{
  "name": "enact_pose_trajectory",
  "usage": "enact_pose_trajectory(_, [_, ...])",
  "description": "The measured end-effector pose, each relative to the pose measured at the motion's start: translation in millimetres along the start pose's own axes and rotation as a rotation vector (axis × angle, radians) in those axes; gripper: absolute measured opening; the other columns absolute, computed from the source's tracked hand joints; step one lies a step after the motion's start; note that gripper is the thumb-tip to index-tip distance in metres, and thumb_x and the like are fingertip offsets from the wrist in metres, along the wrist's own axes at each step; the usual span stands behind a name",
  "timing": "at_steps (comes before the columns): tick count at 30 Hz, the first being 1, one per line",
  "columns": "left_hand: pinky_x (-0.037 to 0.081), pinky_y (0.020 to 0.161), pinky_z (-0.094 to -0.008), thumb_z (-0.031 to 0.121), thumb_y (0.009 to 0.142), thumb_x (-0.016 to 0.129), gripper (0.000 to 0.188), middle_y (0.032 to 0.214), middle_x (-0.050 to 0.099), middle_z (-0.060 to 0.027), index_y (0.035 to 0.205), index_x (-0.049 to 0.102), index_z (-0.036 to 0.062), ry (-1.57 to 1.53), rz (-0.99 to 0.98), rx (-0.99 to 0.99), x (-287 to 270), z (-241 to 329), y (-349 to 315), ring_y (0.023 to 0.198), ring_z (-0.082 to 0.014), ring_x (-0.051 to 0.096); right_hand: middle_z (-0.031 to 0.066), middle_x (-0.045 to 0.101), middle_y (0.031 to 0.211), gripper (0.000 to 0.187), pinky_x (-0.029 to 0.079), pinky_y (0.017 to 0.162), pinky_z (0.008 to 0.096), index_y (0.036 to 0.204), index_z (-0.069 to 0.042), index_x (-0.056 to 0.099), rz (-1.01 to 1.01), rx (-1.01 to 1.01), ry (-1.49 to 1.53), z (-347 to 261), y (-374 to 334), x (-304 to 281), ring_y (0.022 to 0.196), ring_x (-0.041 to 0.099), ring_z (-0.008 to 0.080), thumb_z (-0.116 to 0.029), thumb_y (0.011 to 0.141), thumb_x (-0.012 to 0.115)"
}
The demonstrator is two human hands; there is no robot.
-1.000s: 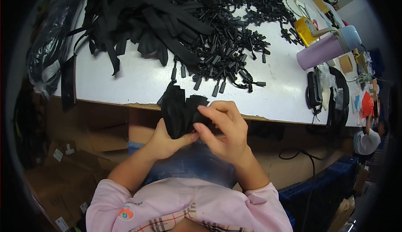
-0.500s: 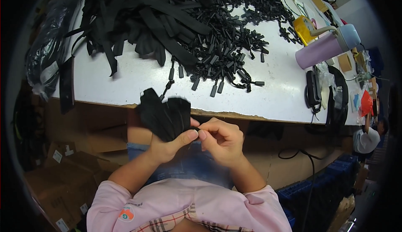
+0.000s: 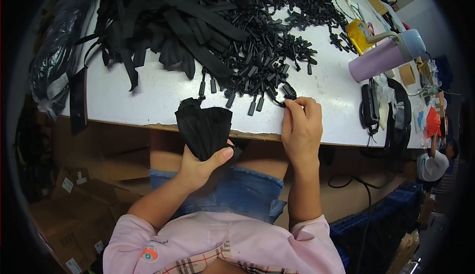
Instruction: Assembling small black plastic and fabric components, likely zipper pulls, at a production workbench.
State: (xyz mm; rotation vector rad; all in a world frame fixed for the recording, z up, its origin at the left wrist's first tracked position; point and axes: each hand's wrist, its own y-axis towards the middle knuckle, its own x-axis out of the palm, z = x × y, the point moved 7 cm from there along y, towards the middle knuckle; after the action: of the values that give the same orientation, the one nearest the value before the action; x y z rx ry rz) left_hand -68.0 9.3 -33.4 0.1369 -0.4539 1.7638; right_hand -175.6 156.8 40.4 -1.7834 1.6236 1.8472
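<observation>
My left hand [image 3: 198, 169] is closed around a fanned bundle of black fabric strips [image 3: 204, 130], held above my lap just in front of the table edge. Their upper ends spread out over the edge, and their lower ends stick out beside my thumb. Over the table front, my right hand [image 3: 304, 128] pinches a small black zipper pull [image 3: 280, 103] at the near fringe of a heap of black zipper pulls [image 3: 257, 68]. The fingers partly cover that piece. Farther left lies a large tangle of black fabric strips [image 3: 170, 21].
On the right of the white table [image 3: 326, 96] lies a lilac bottle [image 3: 373, 65], with a yellow tape roll [image 3: 359, 35] behind it. A plastic-wrapped black bundle [image 3: 63, 51] rests at the left end. Cardboard boxes [image 3: 81, 214] stand low left, blue crates [image 3: 381, 224] low right.
My right hand has left the bundle and reached forward and right to the zipper pulls. My left hand, still holding the strips, has shifted slightly right.
</observation>
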Motion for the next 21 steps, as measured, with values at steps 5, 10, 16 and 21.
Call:
enact_pose_trajectory(5, [0.041, 0.069, -0.0228, 0.006, 0.074, 0.06, 0.018, 0.083, 0.055, -0.002, 0.091, 0.055, 0.0014, -0.015, -0.012, 0.015, 4.0, 2.1, 2.1, 0.078, -0.0086, 0.05, 0.0107, 0.051, 0.081, 0.016, 0.041, 0.058, 0.0316, 0.08, -0.001, 0.055, -0.052, -0.018, -0.07, 0.2, 2.0, 4.4, 0.07, 0.048, 0.0247, 0.004, 0.065, 0.056])
enact_pose_trajectory(10, [0.041, 0.07, -0.0231, 0.004, 0.074, 0.059, 0.02, 0.085, 0.055, -0.0031, 0.093, 0.054, 0.0003, 0.055, 0.044, 0.091, 2.0, 2.5, 3.1, 0.078, -0.0091, 0.05, 0.0126, 0.052, 0.082, 0.016, 0.043, 0.059, 0.0323, 0.079, 0.001, 0.053, -0.014, -0.12, 0.085, -12.2, -5.3, 8.6, 0.071, 0.05, 0.0261, 0.006, 0.065, 0.055])
enact_pose_trajectory(16, [0.042, 0.072, -0.0232, 0.004, 0.074, 0.06, 0.02, 0.086, 0.056, -0.0036, 0.093, 0.054, 0.0004, 0.084, 0.068, 0.108, 7.0, 6.5, 0.5, 0.08, -0.0095, 0.051, 0.0096, 0.053, 0.078, 0.011, 0.045, 0.057, 0.0246, 0.081, 0.002, 0.054, -0.073, 0.282, 0.639, -7.9, -15.7, 10.6, 0.066, 0.053, 0.0162, 0.005, 0.071, 0.056])
enact_pose_trajectory(21, [0.043, 0.07, -0.0219, 0.002, 0.074, 0.06, 0.019, 0.086, 0.057, -0.0034, 0.092, 0.055, 0.0005, 0.065, 0.04, 0.17, 12.6, 11.8, 0.3, 0.079, -0.0092, 0.052, 0.0072, 0.054, 0.082, 0.009, 0.043, 0.054, 0.0167, 0.082, 0.003, 0.057, -0.204, 0.518, 1.26, -40.7, -33.7, 23.2, 0.065, 0.052, 0.0067, 0.006, 0.074, 0.056])
